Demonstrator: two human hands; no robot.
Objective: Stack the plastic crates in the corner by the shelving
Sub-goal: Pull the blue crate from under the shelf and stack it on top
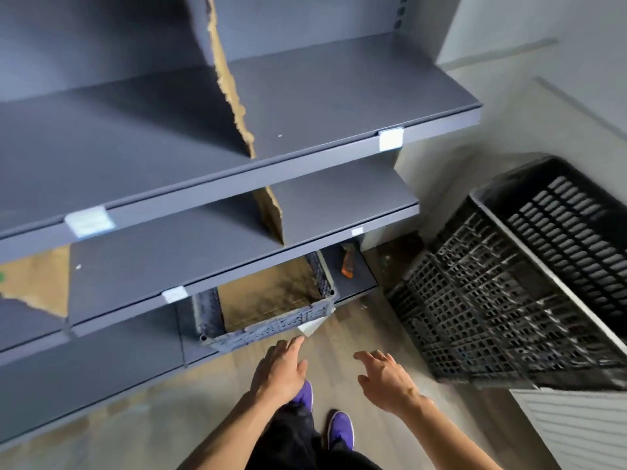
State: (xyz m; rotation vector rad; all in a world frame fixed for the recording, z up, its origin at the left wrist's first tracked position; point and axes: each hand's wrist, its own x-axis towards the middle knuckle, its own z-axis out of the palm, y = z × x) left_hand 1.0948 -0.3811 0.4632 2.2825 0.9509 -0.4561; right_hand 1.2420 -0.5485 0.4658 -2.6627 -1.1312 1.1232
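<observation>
A large black latticed plastic crate (529, 286) stands tilted at the right, in the corner beside the grey shelving (305, 137). A smaller grey crate (271, 325) lined with cardboard sits on the lowest shelf, its front edge sticking out. My left hand (281, 368) hovers just in front of that grey crate, fingers apart, holding nothing. My right hand (386, 379) is stretched out between the two crates, empty too, with fingers spread.
Torn cardboard dividers (234, 89) stand on the shelves. An orange-handled tool (347, 264) lies on the lowest shelf near the corner. A white ribbed object (573, 432) sits under the black crate at bottom right. My purple shoes (341, 430) stand on the wooden floor.
</observation>
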